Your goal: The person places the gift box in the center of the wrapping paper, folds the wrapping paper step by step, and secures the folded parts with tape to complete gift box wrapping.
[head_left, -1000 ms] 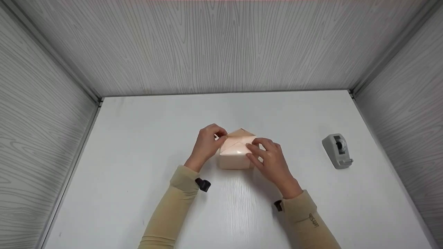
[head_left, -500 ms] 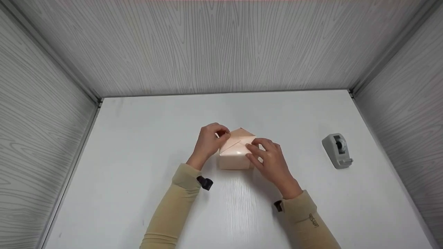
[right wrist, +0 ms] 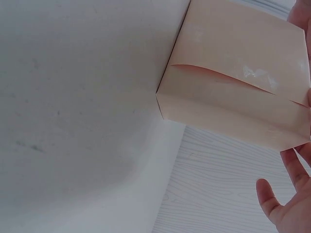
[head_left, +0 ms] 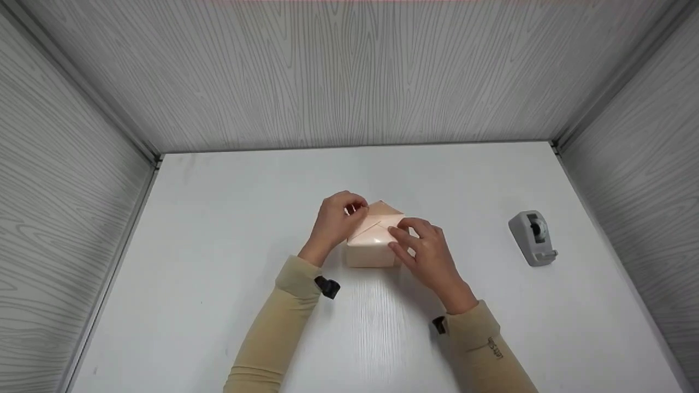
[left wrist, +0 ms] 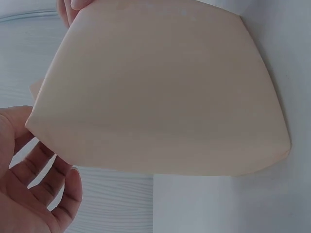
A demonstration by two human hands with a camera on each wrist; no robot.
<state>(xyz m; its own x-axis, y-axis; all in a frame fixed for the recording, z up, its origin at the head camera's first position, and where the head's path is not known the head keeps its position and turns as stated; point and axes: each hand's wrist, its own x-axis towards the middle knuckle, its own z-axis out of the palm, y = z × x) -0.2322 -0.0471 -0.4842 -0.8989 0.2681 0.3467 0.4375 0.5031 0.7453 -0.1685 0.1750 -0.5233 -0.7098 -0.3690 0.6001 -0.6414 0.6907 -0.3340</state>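
Observation:
A box wrapped in glossy peach paper (head_left: 371, 255) sits on the white table between both hands. At its far end a pointed paper flap (head_left: 384, 208) sticks out. My left hand (head_left: 337, 222) pinches the paper near that flap's left side, thumb and index finger together. Fingertips of my right hand (head_left: 430, 252) rest on the right of the top, the fingers spread and slightly bent. A broad smooth side of the box (left wrist: 160, 87) fills the left wrist view. In the right wrist view, a lengthwise paper overlap with a slight gap shows on the wrapped box (right wrist: 233, 43).
A grey tape dispenser (head_left: 532, 238) stands on the right part of the white table (head_left: 218, 218). Grey wood-grain panels (head_left: 349, 76) enclose the table at the back and sides. Both sleeves are beige, with a black wrist camera (head_left: 327, 286) at the left cuff.
My left hand has slid a little to the right and away along the paper by the far flap. The right hand, the box and the tape dispenser stay in place.

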